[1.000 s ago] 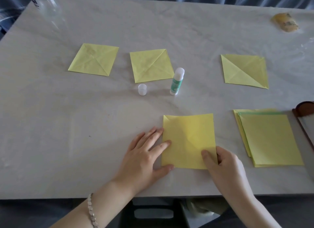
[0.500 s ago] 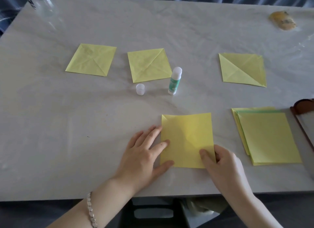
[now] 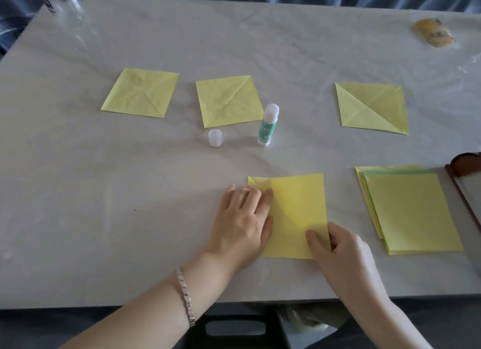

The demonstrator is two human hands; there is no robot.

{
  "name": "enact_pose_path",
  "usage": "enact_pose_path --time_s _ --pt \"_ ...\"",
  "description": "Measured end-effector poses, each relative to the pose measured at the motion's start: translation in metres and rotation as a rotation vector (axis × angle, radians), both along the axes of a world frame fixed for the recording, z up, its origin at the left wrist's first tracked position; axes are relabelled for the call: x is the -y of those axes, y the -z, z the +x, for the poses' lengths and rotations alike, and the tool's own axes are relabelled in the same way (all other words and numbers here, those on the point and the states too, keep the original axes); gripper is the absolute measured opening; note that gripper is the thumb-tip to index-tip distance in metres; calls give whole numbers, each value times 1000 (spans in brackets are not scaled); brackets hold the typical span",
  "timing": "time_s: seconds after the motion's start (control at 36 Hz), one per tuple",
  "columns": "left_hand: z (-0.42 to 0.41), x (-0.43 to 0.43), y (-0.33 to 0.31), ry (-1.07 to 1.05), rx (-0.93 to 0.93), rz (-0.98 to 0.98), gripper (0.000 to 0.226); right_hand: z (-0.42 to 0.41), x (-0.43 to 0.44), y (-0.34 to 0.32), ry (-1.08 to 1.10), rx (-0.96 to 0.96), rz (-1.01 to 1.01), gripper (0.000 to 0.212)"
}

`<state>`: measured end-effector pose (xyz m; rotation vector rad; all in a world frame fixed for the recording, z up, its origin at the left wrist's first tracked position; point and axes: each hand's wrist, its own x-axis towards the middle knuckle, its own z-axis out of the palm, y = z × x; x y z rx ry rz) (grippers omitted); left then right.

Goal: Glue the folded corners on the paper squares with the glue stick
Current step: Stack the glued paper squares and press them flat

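A yellow paper square [image 3: 296, 213] lies near the table's front edge. My left hand [image 3: 243, 222] rests flat on its left side, fingers straight and pressing near the upper left corner. My right hand [image 3: 338, 249] pinches the paper's lower right corner, thumb on top. An uncapped glue stick [image 3: 268, 125] stands upright beyond the paper, its clear cap [image 3: 215, 138] standing to the left. Three folded yellow squares lie further back: one at the left [image 3: 140, 92], one at the middle [image 3: 229, 100], one at the right [image 3: 372, 106].
A stack of yellow paper sheets [image 3: 408, 210] lies right of the working square. A brown-framed object [image 3: 466, 166] is at the right edge. A clear bottle [image 3: 62, 2] stands at the far left corner, a small yellow packet [image 3: 433, 32] at the far right.
My left hand's fingers slid up and closed together on the paper's upper left area. My right hand keeps its hold on the lower right corner.
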<state>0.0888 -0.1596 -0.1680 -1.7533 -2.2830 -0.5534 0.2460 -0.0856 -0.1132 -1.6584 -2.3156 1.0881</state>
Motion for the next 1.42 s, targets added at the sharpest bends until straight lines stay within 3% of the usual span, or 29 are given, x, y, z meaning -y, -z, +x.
enact_pose_path --time_s 0.11,0.22,0.31,0.39,0.47,0.56,0.64,0.72,1.0,1.19,1.42 --pt "-1 0 2 21 43 -46 45 0 -2 0 6 2 -12 31" --pt "-2 1 -1 22 102 -166 48 0 -5 -4 14 -2 41 12" --pt "-2 2 -3 27 140 -192 48 -2 -6 -2 -14 56 340 32" --pt "-2 3 -5 25 172 -189 48 -7 -8 4 -158 -53 628 32" --pt "-2 4 -5 32 191 -177 46 -22 -7 8 -392 -139 592 40" --pt "-2 5 -3 35 181 -174 47 -42 -4 11 -602 -142 423 47" --pt "-2 4 -4 19 160 -186 52 -59 -4 15 -670 -165 242 68" --pt "-2 2 -6 -2 145 -228 58 -66 -6 18 -652 -130 188 82" --pt "0 0 -7 -17 182 -188 49 -48 -19 30 -646 -3 317 86" --pt "-1 3 -11 10 169 -230 49 -28 -31 35 -540 134 477 70" --pt "-1 3 -12 -9 157 -261 50 -21 -36 38 -445 240 578 67"
